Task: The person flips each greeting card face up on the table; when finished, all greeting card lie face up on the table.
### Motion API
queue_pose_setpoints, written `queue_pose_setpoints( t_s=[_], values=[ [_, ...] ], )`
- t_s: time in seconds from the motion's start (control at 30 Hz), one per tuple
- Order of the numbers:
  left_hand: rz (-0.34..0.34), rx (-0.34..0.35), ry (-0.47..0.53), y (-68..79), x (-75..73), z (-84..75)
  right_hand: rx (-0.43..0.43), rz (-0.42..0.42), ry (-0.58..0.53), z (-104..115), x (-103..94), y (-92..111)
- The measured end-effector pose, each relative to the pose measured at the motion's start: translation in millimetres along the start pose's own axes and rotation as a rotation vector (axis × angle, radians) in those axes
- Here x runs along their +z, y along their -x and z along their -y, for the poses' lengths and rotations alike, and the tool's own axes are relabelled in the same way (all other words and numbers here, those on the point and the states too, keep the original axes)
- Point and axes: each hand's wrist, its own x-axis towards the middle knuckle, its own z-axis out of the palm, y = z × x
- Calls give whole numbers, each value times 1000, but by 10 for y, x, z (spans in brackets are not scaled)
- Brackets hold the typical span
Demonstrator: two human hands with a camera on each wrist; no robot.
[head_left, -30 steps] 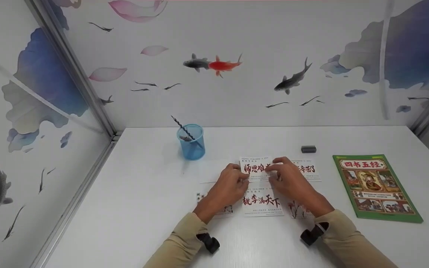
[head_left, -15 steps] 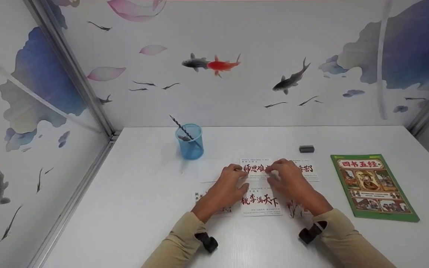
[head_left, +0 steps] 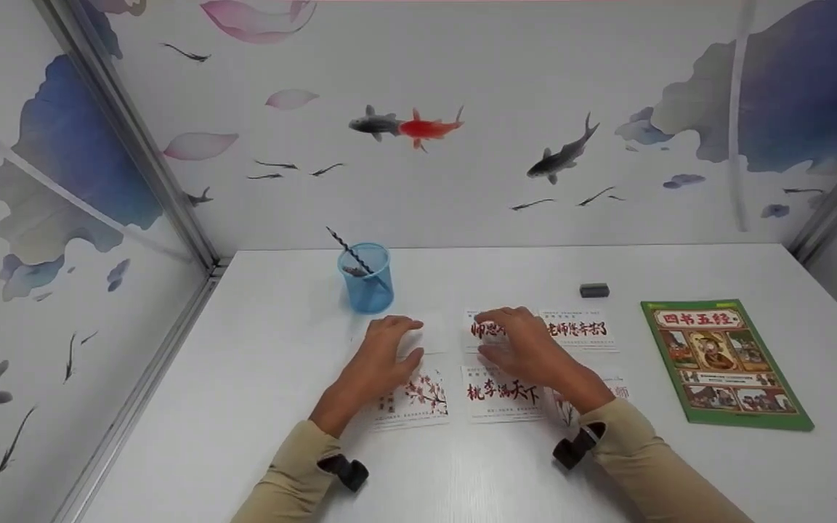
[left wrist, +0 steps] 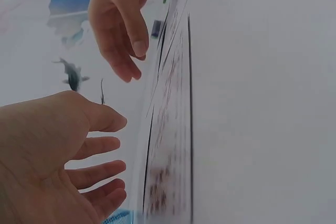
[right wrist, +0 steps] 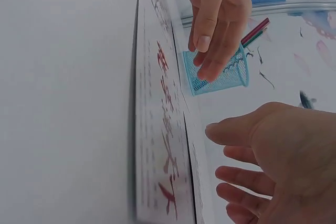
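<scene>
Several white printed cards lie in two rows on the table. My left hand [head_left: 378, 356] has relaxed, apart fingers and holds nothing. It is over a pale card [head_left: 429, 335] at the back left and partly covers the blossom card [head_left: 427, 396] in front. My right hand [head_left: 527, 350], fingers loosely bent and holding nothing, covers part of the back middle card [head_left: 482, 331] with red lettering. Beside that is another red-lettered card [head_left: 580, 331]. In front are a lettered card [head_left: 503, 394] and a half-hidden card [head_left: 616, 388]. Both wrist views show gaps between fingertips and cards.
A blue mesh pen cup [head_left: 366, 280] with pens stands behind the left hand. A dark grey block [head_left: 594, 290] lies at the back right. To the right is a green-edged book [head_left: 727, 363]. Walls with painted fish border the white table [head_left: 476, 465].
My left hand has moved left, away from the back middle card, uncovering more of the blossom card. My right hand has shifted slightly left, showing more of the back right card.
</scene>
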Motion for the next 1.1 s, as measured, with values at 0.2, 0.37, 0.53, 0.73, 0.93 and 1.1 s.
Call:
queue_pose_setpoints(
  t_s=[0.2, 0.37, 0.53, 0.73, 0.93, 1.1],
  values=[
    [-31, -121, -39, 119, -132, 208, 3, 125, -10, 168, 164, -239],
    [-11, -191, -27, 139, -158, 241, -18, 185, 26, 240, 267, -436],
    [25, -195, -15, 135, -166, 228, -17, 277, 109, 238, 296, -569],
    [31, -175, 25, 144, -192, 215, -17, 300, 164, 227, 289, -647],
    [37, -166, 33, 179, -201, 225, -23, 287, 105, 271, 302, -684],
    [38, -185, 41, 193, -213, 227, -7, 309, 115, 286, 299, -724]
  ],
)
